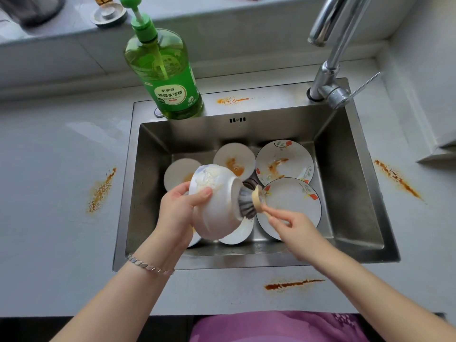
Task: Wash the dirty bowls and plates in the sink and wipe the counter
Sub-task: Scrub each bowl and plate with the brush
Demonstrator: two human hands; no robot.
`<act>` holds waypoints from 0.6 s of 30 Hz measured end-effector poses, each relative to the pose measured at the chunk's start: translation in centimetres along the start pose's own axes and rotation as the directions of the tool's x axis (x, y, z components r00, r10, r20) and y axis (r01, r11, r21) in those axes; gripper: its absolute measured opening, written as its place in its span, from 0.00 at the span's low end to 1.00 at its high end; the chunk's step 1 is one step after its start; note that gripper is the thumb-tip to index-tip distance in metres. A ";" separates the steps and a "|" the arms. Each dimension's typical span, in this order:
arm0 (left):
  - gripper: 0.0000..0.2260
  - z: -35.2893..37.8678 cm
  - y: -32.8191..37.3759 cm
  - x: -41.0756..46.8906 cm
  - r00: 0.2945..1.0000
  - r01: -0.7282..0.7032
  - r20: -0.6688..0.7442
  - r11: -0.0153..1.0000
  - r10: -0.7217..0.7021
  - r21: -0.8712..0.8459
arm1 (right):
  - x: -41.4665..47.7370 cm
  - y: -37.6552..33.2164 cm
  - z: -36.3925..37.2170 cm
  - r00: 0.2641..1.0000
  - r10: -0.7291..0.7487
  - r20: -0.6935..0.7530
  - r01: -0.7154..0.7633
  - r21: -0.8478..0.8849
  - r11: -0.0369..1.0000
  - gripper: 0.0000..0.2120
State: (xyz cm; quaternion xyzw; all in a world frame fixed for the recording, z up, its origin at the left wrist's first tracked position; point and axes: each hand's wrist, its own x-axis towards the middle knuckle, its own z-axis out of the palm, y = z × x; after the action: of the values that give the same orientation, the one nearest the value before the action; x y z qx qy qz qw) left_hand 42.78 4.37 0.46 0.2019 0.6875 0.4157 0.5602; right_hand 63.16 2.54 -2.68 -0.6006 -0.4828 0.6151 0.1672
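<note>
Bowl (217, 206): tipped sideways over the sink (355, 183), gripped in my left hand (182, 208). Brush (249, 202): handle pinched in my right hand (293, 228), bristles against bowl's base. Stained plates (283, 161): beyond both hands. Counter (61, 193): orange smears either side.

surface (61, 193): grey, orange sauce smears (101, 191) | sink rim: green dish-soap bottle (165, 70) | sink (350, 183): dirty plates (283, 161)
</note>
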 end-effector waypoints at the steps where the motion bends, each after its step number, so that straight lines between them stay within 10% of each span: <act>1: 0.06 -0.1 -0.1 0.1 1.000 0.002 -0.011 1.000 -0.002 0.010 | -0.5 -0.2 0.4 1.000 -0.016 0.020 0.016 0.012 1.000 0.15; 18: 0.10 0.6 -0.8 0.6 0.990 0.078 0.100 0.982 -0.097 0.173 | 1.4 0.5 -1.6 0.996 0.085 -0.039 -0.086 -0.011 0.996 0.16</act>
State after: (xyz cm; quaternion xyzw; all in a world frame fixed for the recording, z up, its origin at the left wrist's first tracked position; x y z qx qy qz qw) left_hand 43.33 4.61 -0.55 0.2403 0.6971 0.3194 0.5952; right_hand 64.50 3.99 -3.56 -0.6334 -0.4573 0.6070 0.1459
